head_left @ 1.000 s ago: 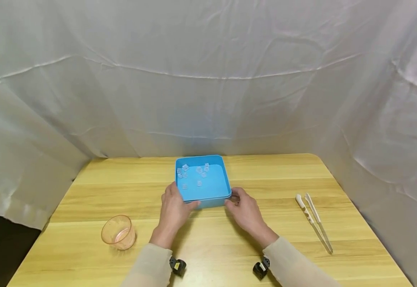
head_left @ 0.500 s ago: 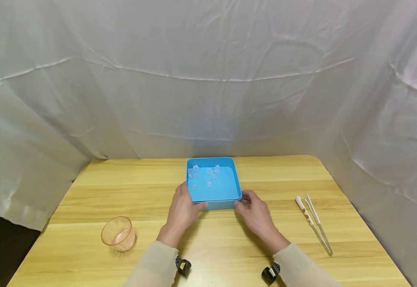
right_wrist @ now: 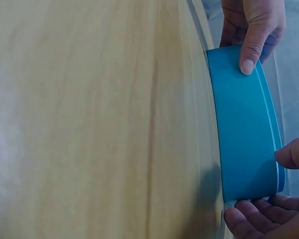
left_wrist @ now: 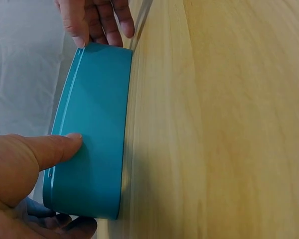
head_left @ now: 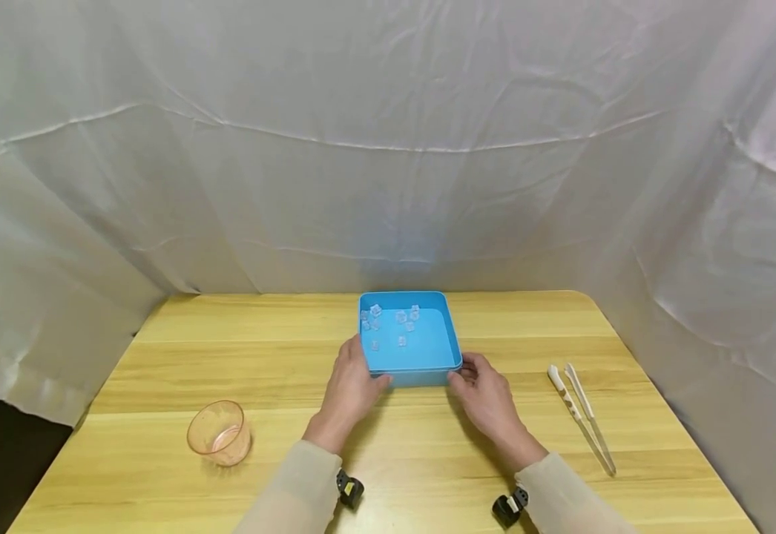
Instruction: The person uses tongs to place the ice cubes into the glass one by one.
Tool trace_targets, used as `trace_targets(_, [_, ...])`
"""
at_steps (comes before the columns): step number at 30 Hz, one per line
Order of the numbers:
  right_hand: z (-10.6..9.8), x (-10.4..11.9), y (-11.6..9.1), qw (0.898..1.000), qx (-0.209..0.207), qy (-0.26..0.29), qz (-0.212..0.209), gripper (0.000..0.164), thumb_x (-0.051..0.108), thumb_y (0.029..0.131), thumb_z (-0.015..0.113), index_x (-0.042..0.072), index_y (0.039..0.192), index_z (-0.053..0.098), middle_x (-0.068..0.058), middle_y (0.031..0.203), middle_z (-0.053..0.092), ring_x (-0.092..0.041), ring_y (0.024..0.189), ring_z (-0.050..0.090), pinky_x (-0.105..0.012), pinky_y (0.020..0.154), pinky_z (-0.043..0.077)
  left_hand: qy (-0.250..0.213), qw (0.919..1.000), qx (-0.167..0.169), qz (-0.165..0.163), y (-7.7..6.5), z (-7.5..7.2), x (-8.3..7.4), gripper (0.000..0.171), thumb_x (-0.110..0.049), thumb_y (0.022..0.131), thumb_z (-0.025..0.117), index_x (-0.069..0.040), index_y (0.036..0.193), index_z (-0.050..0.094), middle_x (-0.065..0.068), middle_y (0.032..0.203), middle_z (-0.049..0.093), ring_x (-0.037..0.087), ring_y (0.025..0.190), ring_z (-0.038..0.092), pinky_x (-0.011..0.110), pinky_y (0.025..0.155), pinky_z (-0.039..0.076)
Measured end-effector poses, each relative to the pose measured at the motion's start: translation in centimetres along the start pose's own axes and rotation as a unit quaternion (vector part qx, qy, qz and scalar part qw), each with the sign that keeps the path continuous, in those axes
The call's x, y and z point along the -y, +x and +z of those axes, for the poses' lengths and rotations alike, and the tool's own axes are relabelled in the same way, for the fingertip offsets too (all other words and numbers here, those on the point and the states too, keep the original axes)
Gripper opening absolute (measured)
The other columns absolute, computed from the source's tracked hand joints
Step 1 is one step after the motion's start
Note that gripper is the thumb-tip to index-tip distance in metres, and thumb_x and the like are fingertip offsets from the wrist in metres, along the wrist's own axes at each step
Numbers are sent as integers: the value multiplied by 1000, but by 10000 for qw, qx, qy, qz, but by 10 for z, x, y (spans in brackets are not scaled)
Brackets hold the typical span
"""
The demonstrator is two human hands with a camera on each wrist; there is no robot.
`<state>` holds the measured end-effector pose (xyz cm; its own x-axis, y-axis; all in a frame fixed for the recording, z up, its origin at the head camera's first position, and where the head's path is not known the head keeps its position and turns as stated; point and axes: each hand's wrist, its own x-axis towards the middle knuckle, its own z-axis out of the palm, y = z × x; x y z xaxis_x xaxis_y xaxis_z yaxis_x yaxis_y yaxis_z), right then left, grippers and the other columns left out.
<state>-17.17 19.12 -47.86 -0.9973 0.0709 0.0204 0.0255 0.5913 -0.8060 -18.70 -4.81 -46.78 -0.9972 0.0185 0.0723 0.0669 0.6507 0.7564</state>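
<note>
A square blue box (head_left: 421, 356) sits at the back of the wooden table, its top uncovered, with several clear ice-like cubes (head_left: 401, 317) scattered inside. At its front left corner my left hand (head_left: 351, 382) grips it, thumb (left_wrist: 65, 147) against the front wall and fingers along the left side. My right hand (head_left: 488, 397) holds the front right corner. In the right wrist view that thumb (right_wrist: 289, 153) presses near the rim, while the fingers (right_wrist: 256, 214) lie along the side wall. The box's underside seems to rest on the tabletop.
A clear orange-tinted cup (head_left: 219, 434) stands at the left of the table (head_left: 415, 460). On the right lie tongs (head_left: 583, 415) with white handles and metal ends. Grey cloth (head_left: 388, 148) hangs behind and along both sides.
Both hands have slid the blue box to the right along the table, with the cubes inside it. Cup and tongs stay where they were.
</note>
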Motion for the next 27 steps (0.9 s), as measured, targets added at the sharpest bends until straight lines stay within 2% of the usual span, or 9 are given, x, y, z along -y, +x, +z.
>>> trace_targets(7, [0,0,3,10000,-24,-63,20,55,28,103,63,-2,148,51,-21,138,67,-34,126,66,-51,104,55,66,9998,83,-147,4,2,-2,97,-19,91,84,5,163,23,26,165,32,41,149,40,54,122,37])
trace_targets(27, [1,0,5,9999,-62,-69,57,57,28,103,63,-4,149,50,-22,136,67,-35,123,66,-52,103,55,-116,9998,-57,-172,3,6,-3,96,-17,91,84,0,164,24,25,166,32,41,151,38,56,121,38])
